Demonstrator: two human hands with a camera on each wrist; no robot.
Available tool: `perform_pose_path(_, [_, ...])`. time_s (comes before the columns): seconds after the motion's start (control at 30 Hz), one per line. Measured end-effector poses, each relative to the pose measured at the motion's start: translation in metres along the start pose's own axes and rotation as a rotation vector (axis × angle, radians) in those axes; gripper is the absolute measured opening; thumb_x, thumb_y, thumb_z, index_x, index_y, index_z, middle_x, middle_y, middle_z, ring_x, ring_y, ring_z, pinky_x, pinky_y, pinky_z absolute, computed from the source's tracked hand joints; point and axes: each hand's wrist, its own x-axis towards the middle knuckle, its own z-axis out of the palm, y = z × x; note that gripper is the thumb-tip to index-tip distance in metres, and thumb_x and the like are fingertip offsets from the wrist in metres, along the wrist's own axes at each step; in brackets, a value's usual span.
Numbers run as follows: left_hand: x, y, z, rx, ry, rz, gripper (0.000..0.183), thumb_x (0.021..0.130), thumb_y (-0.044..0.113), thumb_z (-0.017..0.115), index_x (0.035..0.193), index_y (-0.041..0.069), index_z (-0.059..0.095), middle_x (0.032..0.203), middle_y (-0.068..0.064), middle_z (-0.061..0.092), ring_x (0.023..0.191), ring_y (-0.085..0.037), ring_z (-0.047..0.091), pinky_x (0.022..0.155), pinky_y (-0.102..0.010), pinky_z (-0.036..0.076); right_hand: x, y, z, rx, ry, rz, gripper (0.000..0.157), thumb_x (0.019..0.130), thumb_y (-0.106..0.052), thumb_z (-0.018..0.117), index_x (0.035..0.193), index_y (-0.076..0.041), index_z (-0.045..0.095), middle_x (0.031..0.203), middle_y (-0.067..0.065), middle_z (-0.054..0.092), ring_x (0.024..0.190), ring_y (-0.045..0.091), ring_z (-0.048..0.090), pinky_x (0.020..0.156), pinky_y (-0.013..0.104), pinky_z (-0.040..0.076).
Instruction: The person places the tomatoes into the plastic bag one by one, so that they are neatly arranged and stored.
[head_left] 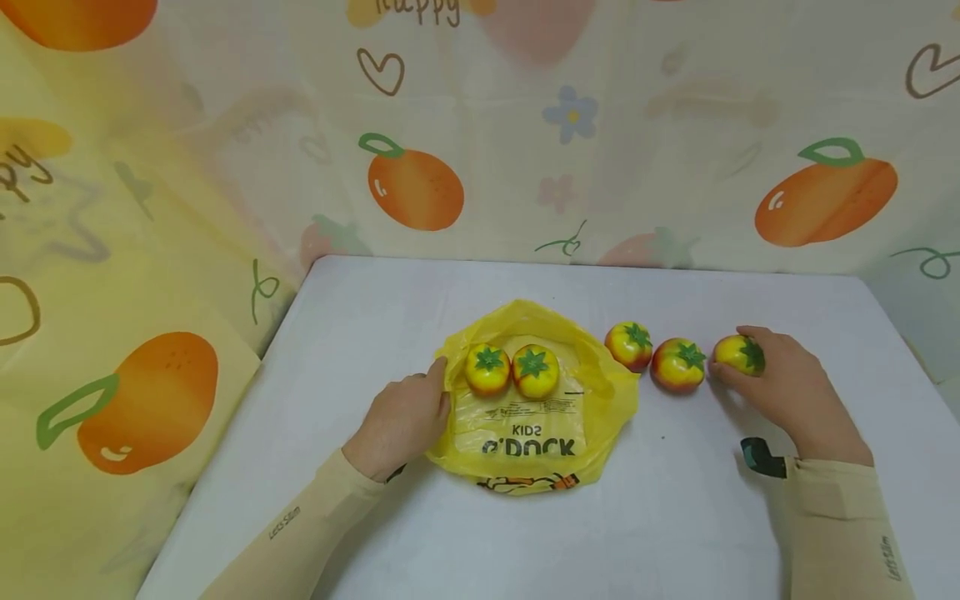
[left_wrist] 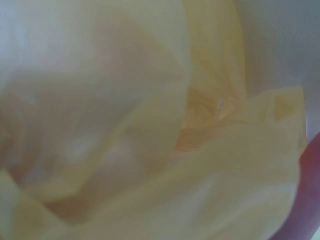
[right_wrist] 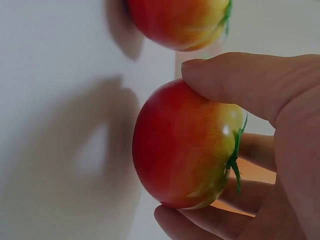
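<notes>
A yellow plastic bag (head_left: 525, 433) lies crumpled on the white table (head_left: 375, 317), with two yellow-red toy tomatoes (head_left: 487, 369) (head_left: 536, 371) resting on it near its opening. My left hand (head_left: 431, 392) holds the bag's left edge. The left wrist view is filled by blurred bag film (left_wrist: 215, 150). Three more tomatoes stand in a row to the right of the bag. My right hand (head_left: 768, 375) grips the rightmost tomato (head_left: 738, 353) (right_wrist: 185, 150) between thumb and fingers (right_wrist: 240, 80) as it sits on the table. The middle tomato (head_left: 678, 364) (right_wrist: 180, 22) and the left one (head_left: 628, 344) stand free.
A cloth backdrop (head_left: 420, 167) printed with oranges hangs behind the table and drapes down on the left. The table's left edge runs diagonally toward me. A black strap (head_left: 761, 457) shows at my right wrist.
</notes>
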Motion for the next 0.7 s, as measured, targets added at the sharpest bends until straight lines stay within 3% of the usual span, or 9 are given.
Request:
perform_pose_path(0.17, [0.0,0.0,0.0,0.006,0.008,0.007,0.051,0.108,0.017,0.054,0.151,-0.009,0.049,0.093,-0.019,0.075,0.061,-0.021,0.057,0.056,-0.034,0.05,-0.006,-0.006,-0.007,0.001,0.03,-0.039,0.089,0.101,-0.054,0.07,0.161,0.002,0.038,0.154,0.042,0.042,0.135,0.061,0.04,0.11,0.081,0.038])
perform_pose_path(0.33, [0.0,0.001,-0.002,0.007,0.007,0.003,0.051,0.108,0.017,0.054,0.152,-0.009,0.049,0.092,-0.019,0.074,0.061,-0.021,0.056,0.055,-0.034,0.049,-0.017,-0.026,-0.018,-0.005,0.09,-0.1,0.084,0.101,-0.048,0.073,0.162,-0.001,0.039,0.155,0.04,0.042,0.136,0.06,0.04,0.11,0.08,0.037])
perform_pose_path(0.5, [0.001,0.001,-0.003,-0.004,-0.007,-0.006,0.052,0.108,0.016,0.053,0.153,-0.009,0.049,0.099,-0.022,0.077,0.063,-0.022,0.059,0.057,-0.035,0.05,-0.033,-0.056,-0.023,0.017,0.122,-0.171,0.083,0.1,-0.046,0.075,0.163,-0.006,0.041,0.159,0.035,0.043,0.14,0.058,0.041,0.109,0.08,0.039])
perform_pose_path(0.7, [0.001,0.0,-0.002,-0.021,-0.003,-0.012,0.051,0.108,0.015,0.051,0.153,-0.009,0.05,0.1,-0.023,0.077,0.063,-0.023,0.061,0.056,-0.035,0.051,-0.051,-0.104,-0.016,0.051,0.137,-0.334,0.077,0.096,-0.04,0.082,0.159,-0.011,0.048,0.159,0.024,0.049,0.138,0.049,0.05,0.108,0.074,0.045])
